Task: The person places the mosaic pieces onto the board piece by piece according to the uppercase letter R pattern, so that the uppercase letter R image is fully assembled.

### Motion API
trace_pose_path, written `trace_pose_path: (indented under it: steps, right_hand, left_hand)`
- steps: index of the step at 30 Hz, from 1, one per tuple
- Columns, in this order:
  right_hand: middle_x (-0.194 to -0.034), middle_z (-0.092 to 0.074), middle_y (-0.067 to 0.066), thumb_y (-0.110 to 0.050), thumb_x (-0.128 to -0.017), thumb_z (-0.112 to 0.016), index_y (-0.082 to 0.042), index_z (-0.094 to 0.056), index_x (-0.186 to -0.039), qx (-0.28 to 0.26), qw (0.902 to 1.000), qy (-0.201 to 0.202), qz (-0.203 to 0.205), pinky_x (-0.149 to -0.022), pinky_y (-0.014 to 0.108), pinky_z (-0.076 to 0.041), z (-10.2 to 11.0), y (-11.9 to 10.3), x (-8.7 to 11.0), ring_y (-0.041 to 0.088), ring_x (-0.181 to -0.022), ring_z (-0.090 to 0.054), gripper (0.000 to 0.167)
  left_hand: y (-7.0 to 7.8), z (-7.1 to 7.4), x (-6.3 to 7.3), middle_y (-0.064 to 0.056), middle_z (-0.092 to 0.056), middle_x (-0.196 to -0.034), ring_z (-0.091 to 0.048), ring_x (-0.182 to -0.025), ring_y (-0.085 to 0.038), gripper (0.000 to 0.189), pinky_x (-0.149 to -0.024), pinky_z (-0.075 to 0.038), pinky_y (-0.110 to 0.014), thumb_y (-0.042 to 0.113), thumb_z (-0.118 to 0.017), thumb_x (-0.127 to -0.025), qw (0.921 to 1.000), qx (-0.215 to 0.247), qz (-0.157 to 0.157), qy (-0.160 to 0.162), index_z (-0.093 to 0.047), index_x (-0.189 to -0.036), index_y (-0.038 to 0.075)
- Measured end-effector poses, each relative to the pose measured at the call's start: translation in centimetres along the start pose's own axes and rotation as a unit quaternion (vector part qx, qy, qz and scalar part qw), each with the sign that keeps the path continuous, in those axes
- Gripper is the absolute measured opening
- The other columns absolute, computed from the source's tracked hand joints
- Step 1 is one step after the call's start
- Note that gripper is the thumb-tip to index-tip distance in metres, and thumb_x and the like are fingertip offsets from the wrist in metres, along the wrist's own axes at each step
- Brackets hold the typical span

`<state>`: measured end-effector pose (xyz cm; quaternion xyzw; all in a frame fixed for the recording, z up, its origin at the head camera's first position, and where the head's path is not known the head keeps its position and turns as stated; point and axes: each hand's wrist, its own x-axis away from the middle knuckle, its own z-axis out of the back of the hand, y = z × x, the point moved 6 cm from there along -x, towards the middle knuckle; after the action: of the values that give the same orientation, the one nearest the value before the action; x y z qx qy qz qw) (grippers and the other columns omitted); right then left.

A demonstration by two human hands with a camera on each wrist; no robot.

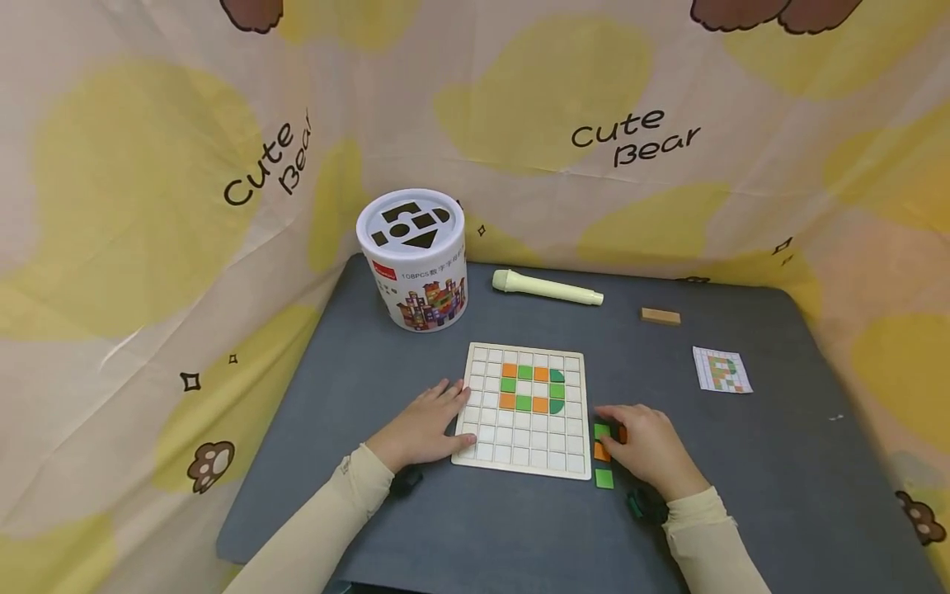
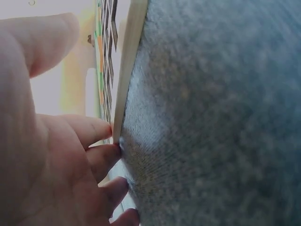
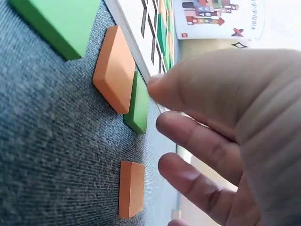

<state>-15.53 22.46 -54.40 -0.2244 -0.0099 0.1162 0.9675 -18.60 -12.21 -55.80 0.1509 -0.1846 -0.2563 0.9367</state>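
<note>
A white gridded board (image 1: 505, 454) lies on the table, with orange and green tiles set in a ring on its upper part. My left hand (image 1: 426, 422) rests at the board's left edge, fingers spread and fingertips on the rim. Just right of the board, my right hand (image 1: 651, 445) hovers over loose tiles. In the right wrist view its thumb and fingers stand apart above a green tile (image 3: 138, 106), with nothing between them. Beside that lie an orange tile (image 3: 114, 70), a second green tile (image 3: 61, 23) and a separate orange tile (image 3: 132, 189).
Behind the board stand a white tub (image 1: 411, 260) with a shape-cutout lid and a pale yellow toy microphone (image 1: 549, 288). A small wooden block (image 1: 660, 317) and a pattern card (image 1: 722, 370) lie to the right. Printed cloth (image 1: 519, 99) surrounds the dark table.
</note>
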Motion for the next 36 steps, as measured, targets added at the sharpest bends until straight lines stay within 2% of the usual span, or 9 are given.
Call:
trace_pose_path:
  steps: [10, 18, 22, 30, 36]
  right_hand:
    - [-0.115, -0.078, 0.009, -0.009, -0.084, -0.091, -0.008, -0.08, -0.123, 0.031, 0.9995, 0.007, 0.009, -0.093, 0.064, -0.048, 0.0, 0.3, 0.6, 0.032, -0.1, -0.068, 0.041]
    - [-0.112, -0.078, 0.007, -0.015, -0.083, -0.094, -0.009, -0.081, -0.121, 0.033, 0.9993, 0.019, 0.003, -0.086, 0.058, -0.051, -0.1, 0.3, 1.5, 0.026, -0.093, -0.066, 0.041]
    - [-0.107, -0.078, 0.007, -0.014, -0.083, -0.094, -0.007, -0.081, -0.121, 0.035, 0.999, 0.03, 0.001, -0.084, 0.058, -0.051, 0.0, 0.0, 1.6, 0.024, -0.088, -0.064, 0.041]
    - [-0.108, -0.079, 0.008, -0.013, -0.082, -0.094, -0.006, -0.081, -0.121, 0.031, 0.9985, 0.044, 0.013, -0.091, 0.063, -0.049, 0.3, -0.8, 1.4, 0.029, -0.093, -0.068, 0.042]
    - [-0.116, -0.078, 0.009, -0.011, -0.083, -0.093, -0.007, -0.08, -0.123, 0.023, 0.9976, 0.056, 0.033, -0.099, 0.065, -0.047, 0.3, -1.8, 1.1, 0.035, -0.107, -0.071, 0.043]
  left_hand:
    - [0.5, -0.4, 0.0, -0.009, -0.023, -0.175, -0.014, -0.162, -0.034, 0.099, -0.128, -0.018, -0.054, 0.069, -0.061, -0.098, 0.9998, 0.001, -0.003, 0.018, -0.028, -0.169, 0.008]
    - [1.0, -1.1, 0.2, -0.011, -0.025, -0.174, -0.016, -0.162, -0.036, 0.097, -0.127, -0.018, -0.056, 0.065, -0.063, -0.098, 0.9995, 0.018, -0.003, 0.026, -0.029, -0.169, 0.007]
    - [1.1, -1.1, 0.4, -0.01, -0.024, -0.175, -0.015, -0.162, -0.035, 0.097, -0.127, -0.018, -0.056, 0.065, -0.063, -0.099, 0.9993, 0.027, 0.0, 0.026, -0.029, -0.169, 0.008]
    - [0.8, -0.9, 0.8, -0.009, -0.023, -0.175, -0.015, -0.162, -0.034, 0.096, -0.128, -0.017, -0.054, 0.065, -0.062, -0.099, 0.9995, 0.017, 0.002, 0.027, -0.03, -0.169, 0.008]
    - [0.9, -0.6, 0.9, -0.009, -0.022, -0.175, -0.014, -0.162, -0.035, 0.096, -0.128, -0.017, -0.054, 0.065, -0.061, -0.1, 0.9997, 0.005, 0.003, 0.024, -0.029, -0.169, 0.007]
